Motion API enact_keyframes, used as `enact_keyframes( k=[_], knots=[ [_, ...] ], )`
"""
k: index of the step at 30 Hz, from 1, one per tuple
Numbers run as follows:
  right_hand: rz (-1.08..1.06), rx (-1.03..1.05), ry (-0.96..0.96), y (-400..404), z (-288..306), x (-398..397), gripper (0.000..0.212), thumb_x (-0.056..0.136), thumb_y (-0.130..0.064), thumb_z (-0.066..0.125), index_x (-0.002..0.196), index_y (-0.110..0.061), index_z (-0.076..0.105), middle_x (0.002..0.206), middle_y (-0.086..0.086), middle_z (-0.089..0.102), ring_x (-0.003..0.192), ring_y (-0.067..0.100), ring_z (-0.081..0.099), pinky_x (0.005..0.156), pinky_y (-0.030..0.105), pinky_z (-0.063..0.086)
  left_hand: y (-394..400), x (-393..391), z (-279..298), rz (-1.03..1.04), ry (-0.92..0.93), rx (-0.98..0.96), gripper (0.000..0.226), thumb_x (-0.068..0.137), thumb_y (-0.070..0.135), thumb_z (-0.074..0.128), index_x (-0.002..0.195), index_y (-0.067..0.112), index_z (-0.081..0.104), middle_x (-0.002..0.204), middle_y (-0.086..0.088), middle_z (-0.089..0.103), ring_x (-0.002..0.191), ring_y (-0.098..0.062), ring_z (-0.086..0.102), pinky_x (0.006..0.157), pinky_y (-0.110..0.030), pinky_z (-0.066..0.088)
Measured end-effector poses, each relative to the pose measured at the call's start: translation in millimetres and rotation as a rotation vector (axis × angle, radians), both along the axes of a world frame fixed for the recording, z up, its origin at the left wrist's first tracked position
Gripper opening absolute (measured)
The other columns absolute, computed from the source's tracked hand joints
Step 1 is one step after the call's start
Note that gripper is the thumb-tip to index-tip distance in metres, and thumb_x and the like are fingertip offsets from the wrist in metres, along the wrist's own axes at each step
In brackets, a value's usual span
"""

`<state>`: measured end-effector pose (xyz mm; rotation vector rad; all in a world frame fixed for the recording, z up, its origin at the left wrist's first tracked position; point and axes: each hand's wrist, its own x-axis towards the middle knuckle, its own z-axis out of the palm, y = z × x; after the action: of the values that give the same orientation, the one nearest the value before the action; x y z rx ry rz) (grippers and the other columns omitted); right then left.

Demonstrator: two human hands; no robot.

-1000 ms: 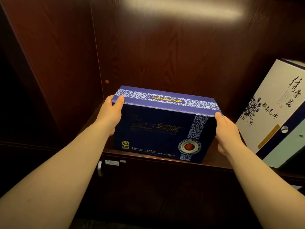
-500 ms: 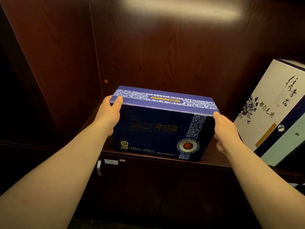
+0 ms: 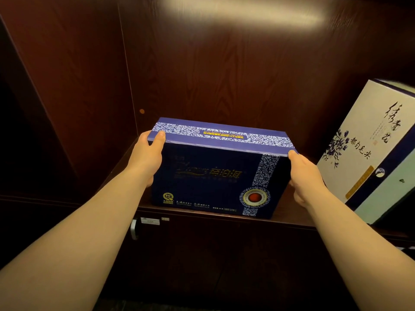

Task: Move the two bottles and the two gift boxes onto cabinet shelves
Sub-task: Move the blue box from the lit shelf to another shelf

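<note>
A dark blue gift box (image 3: pixel 213 176) with white floral bands stands upright on the dark wooden cabinet shelf (image 3: pixel 289 216), near its front edge. My left hand (image 3: pixel 147 158) grips the box's left end, thumb on the top edge. My right hand (image 3: pixel 304 176) holds its right end. A white gift box (image 3: pixel 368 149) with blue flowers and black calligraphy leans at the right of the same shelf. No bottles are in view.
The cabinet's wooden side panel (image 3: pixel 85 86) rises close on the left and the back panel (image 3: pixel 224 75) behind the box. A closed door with a white handle (image 3: pixel 134 228) sits below the shelf. A gap separates the two boxes.
The blue box has shifted slightly left and deeper on the shelf with both hands still on its ends. The white box appears a little farther right in the frame.
</note>
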<state>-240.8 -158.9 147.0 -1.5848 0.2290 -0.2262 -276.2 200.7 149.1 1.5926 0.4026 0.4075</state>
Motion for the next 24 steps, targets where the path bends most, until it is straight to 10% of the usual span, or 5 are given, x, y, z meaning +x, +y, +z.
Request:
enact_keyframes(
  k=[17,24],
  knots=[
    [0.029,-0.011,0.021,7.6,-1.3,-2.7,0.024,0.097,-0.047,0.048,0.109,-0.035,0.064,0.107,-0.007,0.072,0.094,0.011,0.069,0.065,0.029,0.047,-1.8,-7.1,7.5,-0.015,0.004,0.008,0.055,0.098,0.055,0.048,0.148,0.035,0.034,0.140,-0.005,0.053,0.109,-0.019,0.060,0.065,-0.033,0.053],
    [0.081,-0.016,0.034,12.9,-5.9,-14.9,0.025,0.094,-0.057,0.050,0.112,-0.040,0.057,0.119,-0.009,0.067,0.107,0.014,0.065,0.072,0.035,0.050,-10.7,-19.6,14.3,0.085,-0.045,0.379,0.049,0.104,0.045,0.042,0.149,0.027,0.041,0.154,-0.008,0.037,0.128,-0.020,0.043,0.081,-0.032,0.052]
  ],
)
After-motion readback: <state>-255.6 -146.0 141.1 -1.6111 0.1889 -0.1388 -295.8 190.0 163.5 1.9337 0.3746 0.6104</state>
